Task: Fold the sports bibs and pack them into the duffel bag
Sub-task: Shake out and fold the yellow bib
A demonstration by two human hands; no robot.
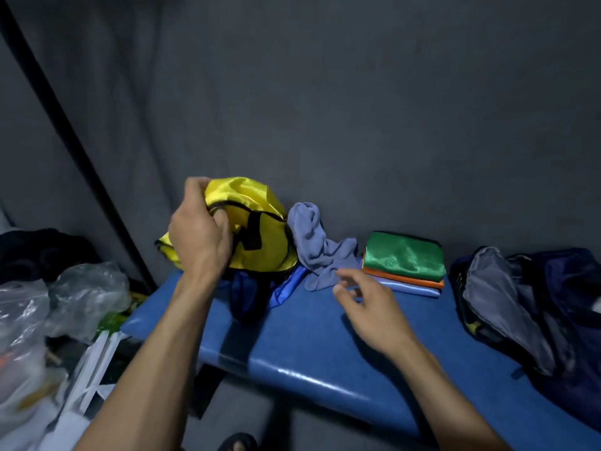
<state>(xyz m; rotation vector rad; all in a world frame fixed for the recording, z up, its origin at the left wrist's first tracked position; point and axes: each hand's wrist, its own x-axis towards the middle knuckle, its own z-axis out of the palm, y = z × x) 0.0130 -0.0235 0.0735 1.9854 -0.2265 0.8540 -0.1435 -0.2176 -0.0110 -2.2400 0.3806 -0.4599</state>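
yellow bib lifted for folding, three already stacked

the yellow bib [257, 222] hangs crumpled above the blue bench [309, 346], gripped at its black trim by the left hand [198, 236]; the right hand [367, 307] hovers released, fingers loose. a folded stack [405, 263] of green, orange and blue waits near the open duffel bag [533, 307], unpacked. a blue bib [287, 289] and grey-blue cloth [320, 245] look unfolded.

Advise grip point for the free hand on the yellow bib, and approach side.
Likely the black-trimmed hem on the yellow bib's right side, coming in from the right. The left hand already grips the trim at the left, and the right hand hovers open over the blue bench, so pinching there should let it spread flat.
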